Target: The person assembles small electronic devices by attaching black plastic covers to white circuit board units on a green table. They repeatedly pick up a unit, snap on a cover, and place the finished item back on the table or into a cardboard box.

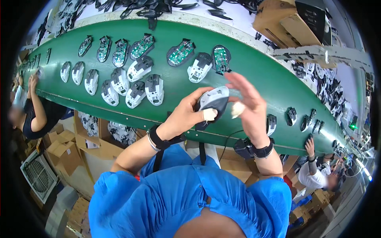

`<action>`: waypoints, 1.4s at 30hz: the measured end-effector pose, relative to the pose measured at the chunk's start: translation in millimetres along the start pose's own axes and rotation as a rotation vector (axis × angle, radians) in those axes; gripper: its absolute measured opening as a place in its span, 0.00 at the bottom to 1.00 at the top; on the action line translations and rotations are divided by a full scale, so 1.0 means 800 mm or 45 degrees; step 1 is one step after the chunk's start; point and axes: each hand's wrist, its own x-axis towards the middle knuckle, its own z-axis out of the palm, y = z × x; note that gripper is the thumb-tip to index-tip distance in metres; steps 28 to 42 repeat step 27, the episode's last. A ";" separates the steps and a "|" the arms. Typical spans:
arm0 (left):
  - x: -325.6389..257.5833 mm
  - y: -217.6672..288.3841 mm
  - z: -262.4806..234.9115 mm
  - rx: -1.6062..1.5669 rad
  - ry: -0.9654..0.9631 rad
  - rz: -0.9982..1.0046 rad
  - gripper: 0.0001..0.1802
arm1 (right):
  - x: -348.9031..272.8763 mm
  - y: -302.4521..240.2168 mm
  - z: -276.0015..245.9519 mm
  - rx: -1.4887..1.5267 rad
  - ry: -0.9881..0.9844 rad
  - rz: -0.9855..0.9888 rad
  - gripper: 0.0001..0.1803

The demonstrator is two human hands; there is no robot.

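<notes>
My left hand [183,115] grips a grey and black computer mouse [215,99] above the near edge of the green belt, thumb on its near side. Just right of it is my right hand [254,107], slightly blurred, its fingers apart and their tips close to the mouse; whether they touch it I cannot tell. Both thumbs wear pale finger cots. Beyond my hands lie a white and grey mouse shell [199,67] and a mouse base with a green circuit board [221,58]. Another such base [180,52] rests farther left.
Several mouse shells [154,89] and circuit-board bases [120,52] are spread leftward on the belt [174,85]. More mice [291,116] lie to the right. A cardboard box [279,20] stands beyond the far edge. Co-workers' hands [33,82] reach in at left, another hand [309,146] at right.
</notes>
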 end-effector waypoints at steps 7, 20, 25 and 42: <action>-0.008 -0.018 0.020 0.355 0.160 0.236 0.30 | -0.020 0.013 -0.012 -0.100 -0.048 0.251 0.28; 0.019 -0.043 0.027 0.223 0.068 -0.297 0.25 | -0.045 0.051 -0.052 0.193 0.076 0.506 0.31; -0.005 -0.035 0.050 0.363 0.089 -0.032 0.28 | -0.071 0.036 -0.037 0.033 0.082 0.243 0.32; 0.013 -0.042 0.057 0.322 0.166 -0.245 0.29 | -0.069 0.040 -0.054 0.219 0.129 0.476 0.30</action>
